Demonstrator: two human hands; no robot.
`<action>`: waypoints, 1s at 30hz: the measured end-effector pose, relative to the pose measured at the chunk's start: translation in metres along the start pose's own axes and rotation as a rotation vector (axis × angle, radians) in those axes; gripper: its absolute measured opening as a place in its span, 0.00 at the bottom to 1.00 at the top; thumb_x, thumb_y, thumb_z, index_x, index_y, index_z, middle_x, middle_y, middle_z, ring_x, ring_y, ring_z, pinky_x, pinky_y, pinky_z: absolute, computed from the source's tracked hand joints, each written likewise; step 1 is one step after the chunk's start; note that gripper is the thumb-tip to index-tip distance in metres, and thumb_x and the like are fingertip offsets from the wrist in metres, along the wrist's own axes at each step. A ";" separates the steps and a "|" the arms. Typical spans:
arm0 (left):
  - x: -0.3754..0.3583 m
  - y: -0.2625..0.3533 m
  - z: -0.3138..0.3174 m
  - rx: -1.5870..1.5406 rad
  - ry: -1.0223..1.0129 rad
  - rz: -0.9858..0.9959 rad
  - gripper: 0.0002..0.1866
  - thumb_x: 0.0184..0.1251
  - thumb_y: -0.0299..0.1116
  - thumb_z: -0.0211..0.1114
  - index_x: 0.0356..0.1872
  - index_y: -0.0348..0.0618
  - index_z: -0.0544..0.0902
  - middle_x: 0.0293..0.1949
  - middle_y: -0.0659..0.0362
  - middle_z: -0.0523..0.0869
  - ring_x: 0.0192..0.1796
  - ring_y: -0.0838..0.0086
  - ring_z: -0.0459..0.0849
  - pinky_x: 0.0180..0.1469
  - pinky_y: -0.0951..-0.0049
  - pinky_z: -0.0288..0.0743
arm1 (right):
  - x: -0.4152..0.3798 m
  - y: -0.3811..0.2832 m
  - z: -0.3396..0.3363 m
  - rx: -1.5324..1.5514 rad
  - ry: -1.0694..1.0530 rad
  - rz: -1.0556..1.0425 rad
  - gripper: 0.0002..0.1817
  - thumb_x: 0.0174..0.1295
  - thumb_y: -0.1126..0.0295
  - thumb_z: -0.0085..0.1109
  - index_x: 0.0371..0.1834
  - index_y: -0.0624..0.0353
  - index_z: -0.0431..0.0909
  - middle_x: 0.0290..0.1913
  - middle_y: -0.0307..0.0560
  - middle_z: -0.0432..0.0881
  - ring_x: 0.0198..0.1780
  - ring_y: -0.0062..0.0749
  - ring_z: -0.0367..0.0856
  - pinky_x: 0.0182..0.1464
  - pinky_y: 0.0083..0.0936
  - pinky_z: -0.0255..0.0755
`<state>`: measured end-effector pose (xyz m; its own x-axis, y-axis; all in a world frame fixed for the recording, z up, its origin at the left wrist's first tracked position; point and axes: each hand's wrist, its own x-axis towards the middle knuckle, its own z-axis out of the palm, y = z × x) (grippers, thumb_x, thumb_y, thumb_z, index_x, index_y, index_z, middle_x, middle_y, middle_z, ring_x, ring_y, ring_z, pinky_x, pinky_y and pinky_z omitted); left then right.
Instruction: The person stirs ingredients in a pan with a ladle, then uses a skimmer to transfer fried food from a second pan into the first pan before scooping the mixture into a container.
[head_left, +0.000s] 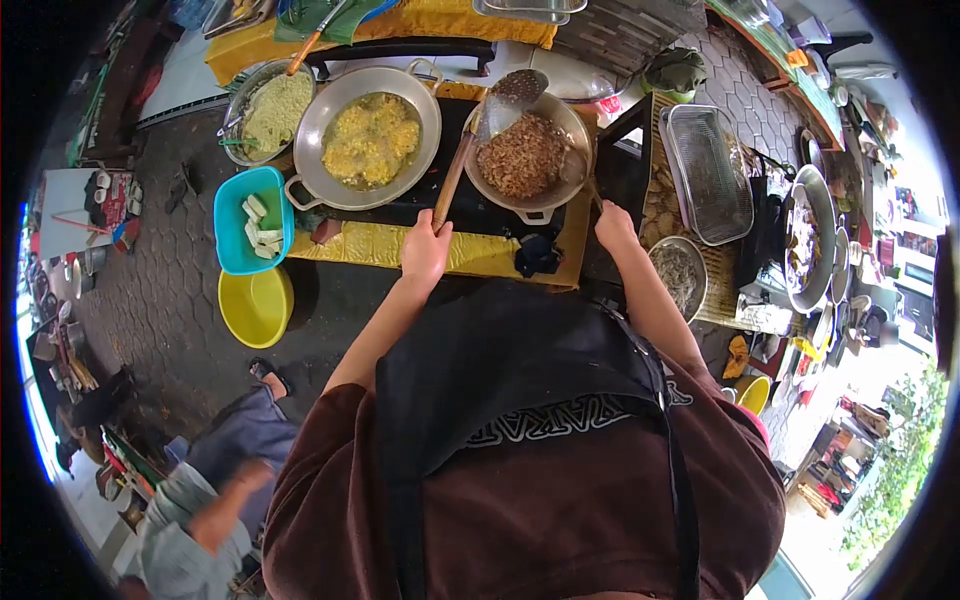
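My left hand [427,252] is closed round the wooden handle of a skimmer [518,88]. The skimmer's perforated head is raised over the far left rim of the right wok [541,216]. Brown, crumbly food [520,157] fills the middle of that wok. My right hand [615,226] grips the handle of a metal ladle [573,166], whose head rests at the food's right edge. To the left, a larger wok [305,145] holds yellow fritters [372,142] in oil.
Left of the woks stand a bowl of pale batter [272,118], a turquoise basin [224,225] with white pieces, and a yellow basin [255,312]. A wire basket [708,175] and a metal bowl [678,275] lie on the right. Another person [215,500] is behind at lower left.
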<state>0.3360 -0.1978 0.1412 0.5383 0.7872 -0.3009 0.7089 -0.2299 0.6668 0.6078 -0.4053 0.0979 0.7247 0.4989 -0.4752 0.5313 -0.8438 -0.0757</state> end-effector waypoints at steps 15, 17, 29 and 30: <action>0.009 -0.009 -0.032 0.043 -0.056 0.052 0.17 0.59 0.37 0.60 0.45 0.38 0.71 0.34 0.45 0.82 0.39 0.47 0.80 0.41 0.53 0.72 | -0.001 -0.035 0.010 0.065 0.033 0.191 0.28 0.57 0.75 0.49 0.64 0.58 0.61 0.46 0.62 0.78 0.42 0.51 0.81 0.37 0.35 0.79; 0.011 -0.010 -0.037 0.003 -0.085 0.062 0.17 0.59 0.37 0.60 0.44 0.38 0.72 0.34 0.45 0.82 0.39 0.48 0.80 0.41 0.53 0.72 | 0.002 -0.046 0.013 0.136 -0.083 0.303 0.27 0.57 0.77 0.47 0.64 0.56 0.61 0.49 0.60 0.77 0.45 0.50 0.80 0.39 0.35 0.77; 0.035 -0.016 -0.048 -0.018 -0.093 0.101 0.22 0.58 0.38 0.61 0.48 0.31 0.73 0.34 0.41 0.81 0.36 0.49 0.81 0.36 0.59 0.72 | -0.024 -0.060 0.026 0.211 -0.007 0.302 0.24 0.62 0.74 0.44 0.63 0.56 0.62 0.51 0.56 0.77 0.50 0.48 0.77 0.49 0.39 0.72; 0.036 -0.017 -0.050 -0.017 -0.095 0.103 0.22 0.58 0.38 0.61 0.48 0.31 0.73 0.34 0.41 0.81 0.36 0.49 0.81 0.36 0.59 0.72 | -0.025 -0.063 0.027 0.200 -0.055 0.281 0.23 0.63 0.73 0.43 0.63 0.57 0.63 0.50 0.55 0.77 0.51 0.48 0.77 0.50 0.40 0.71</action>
<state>0.3208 -0.1370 0.1529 0.6487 0.7023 -0.2930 0.6406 -0.2961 0.7085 0.5447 -0.3701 0.0902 0.8026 0.2352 -0.5482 0.2144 -0.9713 -0.1028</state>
